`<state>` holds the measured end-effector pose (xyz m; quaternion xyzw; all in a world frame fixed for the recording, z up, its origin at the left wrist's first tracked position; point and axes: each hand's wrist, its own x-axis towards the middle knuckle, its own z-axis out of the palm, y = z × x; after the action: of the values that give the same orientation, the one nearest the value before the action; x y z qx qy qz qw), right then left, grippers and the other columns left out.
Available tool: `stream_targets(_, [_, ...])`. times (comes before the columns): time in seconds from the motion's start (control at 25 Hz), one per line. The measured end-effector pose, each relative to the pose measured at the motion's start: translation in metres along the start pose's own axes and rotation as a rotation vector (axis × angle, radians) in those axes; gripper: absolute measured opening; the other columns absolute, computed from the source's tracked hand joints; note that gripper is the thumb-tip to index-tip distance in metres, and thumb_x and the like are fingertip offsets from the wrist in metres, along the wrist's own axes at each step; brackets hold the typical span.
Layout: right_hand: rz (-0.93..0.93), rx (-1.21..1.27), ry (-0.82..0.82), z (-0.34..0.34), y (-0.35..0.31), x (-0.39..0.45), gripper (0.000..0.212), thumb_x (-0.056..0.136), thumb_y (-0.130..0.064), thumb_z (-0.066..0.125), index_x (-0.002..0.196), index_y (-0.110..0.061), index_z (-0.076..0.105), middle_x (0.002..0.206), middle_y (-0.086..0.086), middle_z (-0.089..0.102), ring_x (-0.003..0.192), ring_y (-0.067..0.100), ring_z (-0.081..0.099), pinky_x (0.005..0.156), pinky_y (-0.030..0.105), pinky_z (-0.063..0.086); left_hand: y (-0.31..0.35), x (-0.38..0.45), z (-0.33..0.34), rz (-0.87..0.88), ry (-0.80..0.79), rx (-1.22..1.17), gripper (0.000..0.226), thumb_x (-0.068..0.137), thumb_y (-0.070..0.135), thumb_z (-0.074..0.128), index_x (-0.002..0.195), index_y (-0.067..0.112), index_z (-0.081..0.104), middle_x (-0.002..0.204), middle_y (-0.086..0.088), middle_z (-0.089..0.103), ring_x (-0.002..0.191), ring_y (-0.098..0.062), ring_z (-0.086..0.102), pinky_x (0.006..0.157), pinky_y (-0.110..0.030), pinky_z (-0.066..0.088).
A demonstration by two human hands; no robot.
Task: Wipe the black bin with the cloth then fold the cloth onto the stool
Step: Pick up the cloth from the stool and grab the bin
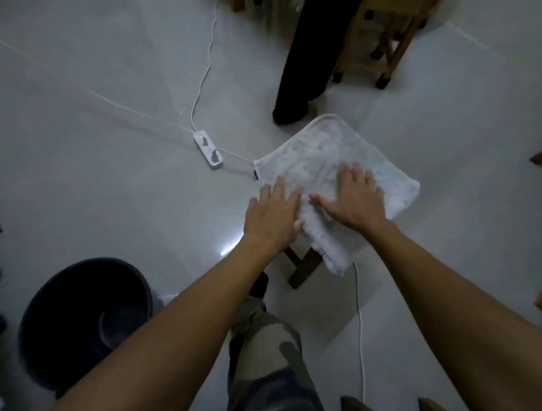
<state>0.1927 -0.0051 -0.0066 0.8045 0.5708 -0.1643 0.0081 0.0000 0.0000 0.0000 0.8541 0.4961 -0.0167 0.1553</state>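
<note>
A white fluffy cloth [327,151] lies spread over the wooden stool [303,267], hiding its seat; only a dark leg shows below. My left hand [272,215] rests flat on the cloth's near left edge, fingers apart. Flat on the cloth's middle lies my right hand [352,199], fingers spread, its thumb close to the left fingertips. The black bin [89,320] stands upright on the floor at the lower left, partly behind my left forearm.
A white power strip [208,149] with cables lies on the grey floor left of the stool. Another person's dark trouser leg [308,61] stands just beyond the stool. Wooden chairs [386,35] stand behind and at the right. My camouflage trouser leg [268,369] is at the bottom.
</note>
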Motion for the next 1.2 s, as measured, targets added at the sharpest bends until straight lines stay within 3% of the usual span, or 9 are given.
stream_targets(0.12, [0.005,-0.019,-0.005,0.011,-0.003,0.0,0.108,0.079,-0.093,0.03,0.161,-0.026,0.013,0.171,0.009,0.005,0.156,0.038,0.006,0.12,0.063,0.011,-0.008,0.006,0.013,0.001,-0.006,0.029,0.063,0.095,0.053,0.051,0.15,0.032,0.027,0.164,-0.016,0.01,0.144,-0.039,0.023,0.104,-0.055,0.038])
stream_targets(0.24, [-0.026,0.005,0.135,0.024,-0.012,-0.021,0.079,0.089,-0.079,0.036,0.15,-0.028,0.038,0.164,0.007,0.03,0.151,0.034,0.027,0.118,0.059,0.026,-0.001,-0.005,0.017,-0.015,-0.02,-0.013,0.061,0.094,0.051,0.053,0.148,0.034,0.029,0.165,-0.015,0.007,0.144,-0.039,0.025,0.106,-0.054,0.038])
stream_targets(0.36, [-0.087,0.052,0.242,0.02,-0.024,-0.047,0.034,0.095,-0.048,0.054,0.117,-0.023,0.061,0.128,0.006,0.063,0.118,0.031,0.056,0.093,0.048,0.046,0.006,-0.037,0.011,-0.024,-0.025,-0.025,0.062,0.093,0.05,0.056,0.148,0.035,0.032,0.163,-0.015,0.011,0.141,-0.038,0.03,0.104,-0.051,0.038])
stream_targets(0.48, [-0.18,0.059,0.251,0.018,-0.046,-0.075,0.007,0.097,-0.024,0.057,0.101,-0.021,0.062,0.104,0.004,0.066,0.093,0.027,0.06,0.076,0.041,0.051,0.0,-0.08,0.004,-0.081,-0.045,-0.012,0.066,0.093,0.051,0.057,0.151,0.034,0.029,0.165,-0.015,0.01,0.145,-0.037,0.026,0.11,-0.054,0.035])
stream_targets(0.68, [-0.335,0.115,0.235,0.019,-0.119,-0.119,0.007,0.096,-0.016,0.056,0.101,-0.016,0.061,0.084,0.0,0.06,0.073,0.021,0.061,0.06,0.034,0.047,-0.046,-0.152,-0.023,-0.202,-0.013,0.018,0.067,0.096,0.053,0.052,0.153,0.032,0.025,0.166,-0.016,0.008,0.148,-0.039,0.021,0.113,-0.054,0.03])
stream_targets(0.8, [-0.415,0.235,0.186,0.031,-0.171,-0.14,0.005,0.099,-0.015,0.057,0.099,-0.015,0.062,0.084,-0.006,0.059,0.075,0.017,0.061,0.068,0.035,0.052,-0.085,-0.2,-0.031,-0.309,-0.021,0.044,0.065,0.097,0.054,0.05,0.152,0.028,0.028,0.163,-0.017,0.016,0.143,-0.038,0.029,0.109,-0.051,0.034])
stream_targets(1.04, [-0.333,0.611,-0.005,0.063,-0.251,-0.183,0.014,0.098,-0.024,0.06,0.104,-0.013,0.065,0.099,0.006,0.072,0.093,0.026,0.068,0.083,0.039,0.056,-0.181,-0.296,-0.005,-0.617,-0.138,0.018,0.063,0.094,0.053,0.05,0.149,0.026,0.035,0.146,-0.013,0.043,0.13,-0.035,0.044,0.101,-0.047,0.038])
stream_targets(1.2, [-0.268,0.952,-0.071,0.087,-0.271,-0.194,0.007,0.097,-0.024,0.064,0.1,-0.019,0.067,0.094,-0.009,0.071,0.089,0.008,0.068,0.073,0.017,0.053,-0.224,-0.319,0.045,-0.748,-0.317,-0.005,0.072,0.094,0.055,0.05,0.154,0.023,0.027,0.15,-0.014,0.04,0.135,-0.034,0.041,0.105,-0.046,0.037])
